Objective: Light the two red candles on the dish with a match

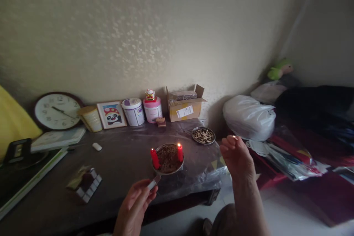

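Note:
My left hand (136,202) is at the table's front edge, its fingers closed around a small pale matchbox (154,183). Just beyond the box sits a round metal dish (169,172) with dark brown contents. Two red candles, one on the left (155,158) and one on the right (180,153), stand in it, both with flames. Off to the right, my right hand (237,156) is raised with fingers pinched together. A tiny bright glow shows at its fingertips, like a lit match (234,137); the stick itself is mostly hidden.
A plate of matchsticks (203,135) lies near the table's right end. Along the wall stand a clock (58,110), a panda picture (111,115), lidded tubs (133,112) and an open carton (184,110). A puzzle cube (88,186) is at left, bags (249,117) at right.

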`<state>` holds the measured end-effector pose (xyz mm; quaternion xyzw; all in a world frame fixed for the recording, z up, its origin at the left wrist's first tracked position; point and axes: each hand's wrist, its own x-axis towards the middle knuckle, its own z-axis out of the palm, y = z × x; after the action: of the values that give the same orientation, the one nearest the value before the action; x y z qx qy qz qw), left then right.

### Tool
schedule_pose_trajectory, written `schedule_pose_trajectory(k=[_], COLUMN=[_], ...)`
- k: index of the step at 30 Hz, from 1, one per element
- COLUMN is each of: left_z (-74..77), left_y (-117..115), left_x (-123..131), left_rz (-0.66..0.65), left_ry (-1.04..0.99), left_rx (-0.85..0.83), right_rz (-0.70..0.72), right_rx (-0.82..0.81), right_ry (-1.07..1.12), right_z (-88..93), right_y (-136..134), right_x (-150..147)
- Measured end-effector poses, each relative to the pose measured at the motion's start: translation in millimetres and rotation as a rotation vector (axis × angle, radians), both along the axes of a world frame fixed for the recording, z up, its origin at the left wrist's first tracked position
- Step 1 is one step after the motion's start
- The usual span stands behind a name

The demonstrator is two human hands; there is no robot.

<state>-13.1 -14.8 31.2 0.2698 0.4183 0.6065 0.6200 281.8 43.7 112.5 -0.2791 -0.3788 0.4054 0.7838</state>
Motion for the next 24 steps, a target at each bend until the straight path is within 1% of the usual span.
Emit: schedule_pose_trajectory(k=[2,4,6,9,12,15,18,24], left_z=[0.2,1.7,2.5,1.4,-0.1,-0.8,-2.9,-8.4], left_y=[0.6,0.7,1.0,2.8,4.6,5.3,6.7,11.6], left_x=[0.7,2.0,2.8,2.5,2.1,1.8,0.5,-3.4], left_rz=[-0.017,-0.023,-0.03,-0.046,-0.054,-0.067,-0.081,-0.102], left_ry=[-0.006,-0.012,-0.015,-0.018,-0.026,-0.039,-0.047,-0.065], left_rx=[-0.004,-0.009,-0.013,-0.031,-0.045,-0.054,-0.072,-0.104], right_rz=[-0.023,-0.102,-0.18,-0.191,-0.184,-0.282,-0.387,-0.464], right_rx=[-0.057,-0.176,-0.253,-0.23,-0.226,-0.297,-0.363,-0.46], right_ry=[-0.147,-0.332,-0.429,-0.402,-0.5,-0.613,-0.643,-0.668], right_z=[-6.5,-16.1,-23.8,-28.9,-33.7,-43.2,-54.0,-75.2], right_y=[2.7,9.0,14.3,15.2,14.3,20.2,29.0,38.7], right_x=[8.2,12.6,15.7,21.5,27.4,30.0,30.3,34.9])
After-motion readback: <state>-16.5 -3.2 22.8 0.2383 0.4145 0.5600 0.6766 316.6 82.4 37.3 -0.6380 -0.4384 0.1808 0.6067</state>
